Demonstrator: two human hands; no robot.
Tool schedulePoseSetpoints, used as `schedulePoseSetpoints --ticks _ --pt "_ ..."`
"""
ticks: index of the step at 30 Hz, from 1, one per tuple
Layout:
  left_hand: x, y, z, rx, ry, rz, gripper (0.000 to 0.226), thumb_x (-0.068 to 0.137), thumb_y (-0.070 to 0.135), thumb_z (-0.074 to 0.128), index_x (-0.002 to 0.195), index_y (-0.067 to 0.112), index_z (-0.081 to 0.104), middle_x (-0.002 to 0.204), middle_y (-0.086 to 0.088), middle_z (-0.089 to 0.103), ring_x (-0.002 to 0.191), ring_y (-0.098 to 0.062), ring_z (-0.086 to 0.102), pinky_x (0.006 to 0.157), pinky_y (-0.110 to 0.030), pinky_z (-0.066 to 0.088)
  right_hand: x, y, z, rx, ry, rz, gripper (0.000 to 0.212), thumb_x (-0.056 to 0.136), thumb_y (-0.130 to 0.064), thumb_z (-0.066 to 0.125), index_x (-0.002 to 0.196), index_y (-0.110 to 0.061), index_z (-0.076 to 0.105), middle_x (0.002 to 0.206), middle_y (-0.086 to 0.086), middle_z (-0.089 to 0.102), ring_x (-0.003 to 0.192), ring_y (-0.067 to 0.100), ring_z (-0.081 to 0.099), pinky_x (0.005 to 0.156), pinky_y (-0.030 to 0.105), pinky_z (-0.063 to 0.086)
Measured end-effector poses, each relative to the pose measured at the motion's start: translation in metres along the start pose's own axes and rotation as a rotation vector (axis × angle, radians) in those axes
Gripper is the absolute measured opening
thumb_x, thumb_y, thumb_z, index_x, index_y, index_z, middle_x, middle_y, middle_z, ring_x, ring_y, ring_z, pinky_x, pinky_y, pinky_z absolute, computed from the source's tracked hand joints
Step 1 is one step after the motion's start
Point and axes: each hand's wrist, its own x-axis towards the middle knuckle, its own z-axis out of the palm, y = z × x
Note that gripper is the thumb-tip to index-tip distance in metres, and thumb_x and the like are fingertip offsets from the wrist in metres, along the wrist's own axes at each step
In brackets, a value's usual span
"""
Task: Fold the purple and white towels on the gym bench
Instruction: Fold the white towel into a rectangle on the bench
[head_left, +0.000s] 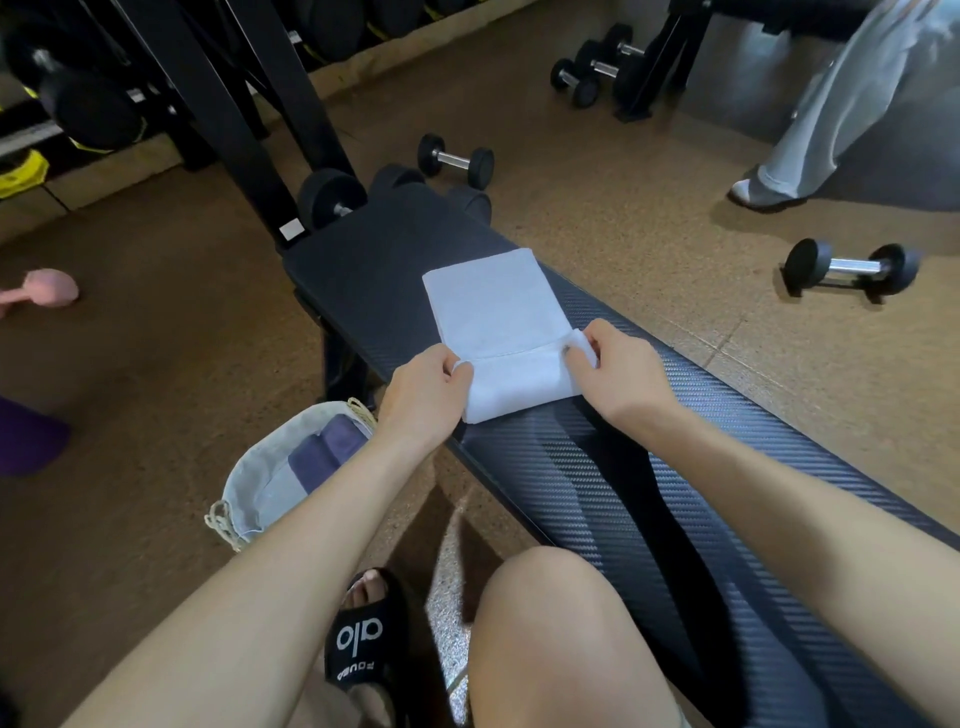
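Observation:
A white towel (493, 312) lies on the black gym bench (649, 457), its near end turned over into a short flap. My left hand (423, 397) pinches the flap's left corner. My right hand (618, 371) pinches the right corner, fingers curled on the cloth. A purple towel (324, 454) lies folded inside a pale cloth basket (254, 478) on the floor to the left of the bench.
Dumbbells lie on the floor: one (456, 160) beyond the bench, one (852, 267) at the right, a pink one (41, 291) at the left. A black rack (249, 130) stands behind the bench. A person's legs (831, 114) stand far right. My knee (550, 623) is beside the bench.

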Motion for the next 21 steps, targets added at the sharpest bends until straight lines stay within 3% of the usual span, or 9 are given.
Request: schedulePoseSetpoints --ticks 2,5,7,10,14,18,21 --pt "0.000 0.001 0.001 0.006 -0.006 -0.024 0.022 0.098 0.040 0.043 0.089 0.022 0.054 0.081 -0.001 0.070 0.075 -0.027 0.069 0.078 -0.053 0.059 0.000 -0.001 0.003 -0.030 0.013 -0.011 0.023 0.100 -0.037 0.044 0.096 -0.014 0.046 0.080 0.006 0.061 0.082 0.033 0.056 0.074 0.042 0.045" --pt "-0.001 0.002 0.002 -0.012 -0.008 -0.054 0.014 0.091 0.040 0.042 0.087 0.028 0.049 0.081 -0.002 0.070 0.075 -0.028 0.070 0.076 -0.052 0.060 0.002 0.001 0.008 -0.084 0.054 -0.025 0.021 0.098 -0.039 0.045 0.101 -0.018 0.039 0.080 0.005 0.060 0.081 0.034 0.056 0.071 0.042 0.045" --pt "0.000 0.003 0.002 0.034 0.009 -0.032 0.008 0.088 0.039 0.043 0.090 0.031 0.043 0.080 -0.002 0.069 0.072 -0.029 0.068 0.071 -0.049 0.060 0.002 0.003 0.008 -0.074 0.086 -0.040 0.024 0.096 -0.037 0.050 0.108 -0.020 0.040 0.093 0.002 0.057 0.081 0.031 0.054 0.071 0.041 0.044" --pt "-0.002 0.004 0.003 0.265 0.070 0.091 0.016 0.095 0.035 0.046 0.102 0.028 0.034 0.086 0.000 0.062 0.070 -0.023 0.060 0.057 -0.036 0.046 0.004 0.010 0.007 -0.117 0.159 -0.251 0.022 0.095 -0.027 0.055 0.114 -0.020 0.047 0.110 0.004 0.045 0.077 0.031 0.051 0.071 0.040 0.042" --pt "-0.004 0.005 0.000 0.466 0.175 0.310 0.026 0.096 0.023 0.056 0.115 0.023 0.038 0.107 -0.003 0.044 0.073 -0.028 0.056 0.059 -0.041 0.049 0.015 0.013 0.011 -0.267 0.140 -0.498 0.010 0.092 -0.010 0.055 0.098 -0.015 0.060 0.109 0.002 0.052 0.089 0.029 0.049 0.074 0.037 0.039" --pt "0.002 0.007 -0.001 0.838 0.058 0.735 0.033 0.078 0.001 0.066 0.106 0.013 0.054 0.110 -0.009 0.053 0.089 -0.029 0.052 0.063 -0.038 0.038 0.019 0.018 0.005 -0.409 0.154 -0.694 0.016 0.093 -0.011 0.051 0.098 -0.010 0.066 0.107 0.005 0.061 0.096 0.030 0.055 0.079 0.040 0.042" --pt "0.001 0.006 -0.004 0.856 -0.029 0.782 0.030 0.085 0.002 0.059 0.111 0.014 0.053 0.110 -0.004 0.055 0.097 -0.026 0.054 0.065 -0.036 0.041 0.015 0.018 -0.011 -0.494 0.046 -0.827 0.025 0.096 -0.019 0.045 0.105 -0.009 0.065 0.110 0.005 0.061 0.103 0.029 0.055 0.091 0.040 0.042"
